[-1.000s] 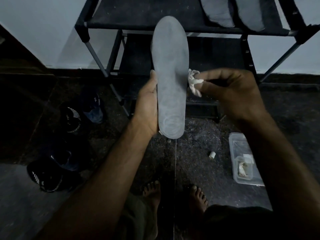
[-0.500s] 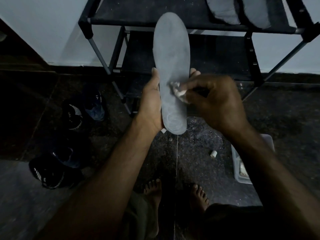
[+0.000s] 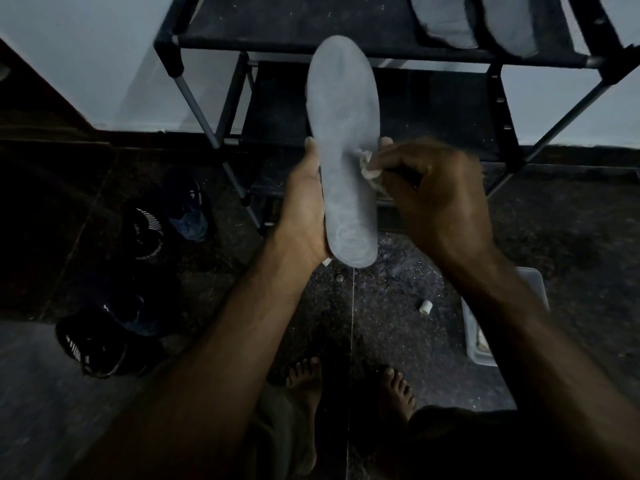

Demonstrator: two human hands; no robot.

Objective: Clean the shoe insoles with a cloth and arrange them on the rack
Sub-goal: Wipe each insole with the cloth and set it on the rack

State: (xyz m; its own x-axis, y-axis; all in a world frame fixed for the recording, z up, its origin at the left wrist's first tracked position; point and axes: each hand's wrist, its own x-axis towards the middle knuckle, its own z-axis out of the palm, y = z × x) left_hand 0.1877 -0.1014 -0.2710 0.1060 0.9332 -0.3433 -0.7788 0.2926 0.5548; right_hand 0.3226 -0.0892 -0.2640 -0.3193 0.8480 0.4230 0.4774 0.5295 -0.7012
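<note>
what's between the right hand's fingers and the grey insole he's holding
A small crumpled white cloth: the right hand pinches it against the grey foam insole, which the left hand grips. The head view shows it.

Left hand (image 3: 304,206) grips an upright insole (image 3: 343,133); right hand (image 3: 436,195) presses cloth (image 3: 370,167) against it.
</note>
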